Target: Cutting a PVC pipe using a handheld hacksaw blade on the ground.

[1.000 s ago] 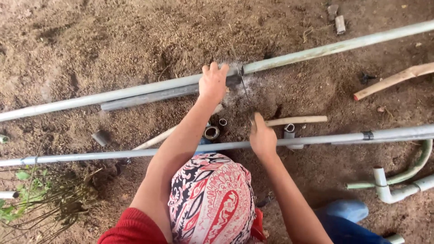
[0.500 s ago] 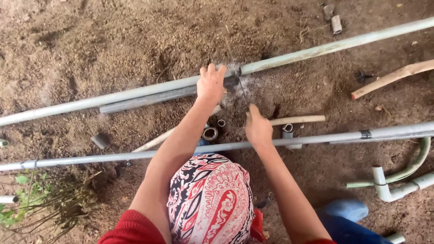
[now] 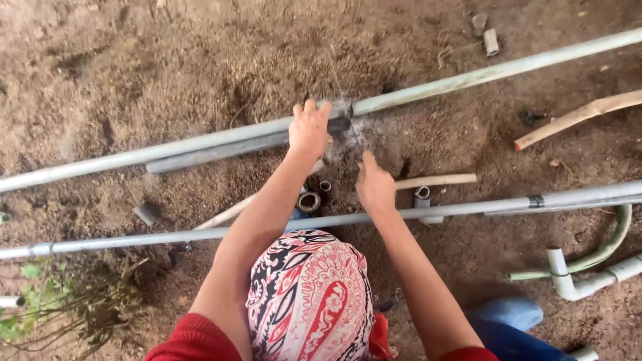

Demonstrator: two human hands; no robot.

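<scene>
Bare brown soil (image 3: 167, 73), loose and scuffed, fills the whole view, with long grey pipes laid across it. Farthest up lies a long pipe (image 3: 481, 72) running slantwise from the left edge to the upper right corner, and a shorter grey pipe (image 3: 214, 152) lies tight against its lower side. The left hand (image 3: 309, 129) rests palm down on this long pipe at a dark joint (image 3: 340, 124), its fingers (image 3: 309, 109) pressed together and laid over the top of the pipe. The right hand (image 3: 374, 184) hovers just below and to the right of the joint, above the soil; its fingers (image 3: 368, 160) are loosely curled with one pointing up toward the joint, and I cannot tell whether it holds anything. A second long pipe (image 3: 468, 208) crosses nearer the person, passing under both forearms. Between the two pipes lie a wooden stick (image 3: 438, 180) and a few short pipe fittings (image 3: 309, 201). At the right are a bent stick (image 3: 582, 115) and white elbow piping (image 3: 568, 284). A patterned red and white head covering (image 3: 309, 294) shows at the bottom, and green weeds (image 3: 27, 301) at the lower left.
</scene>
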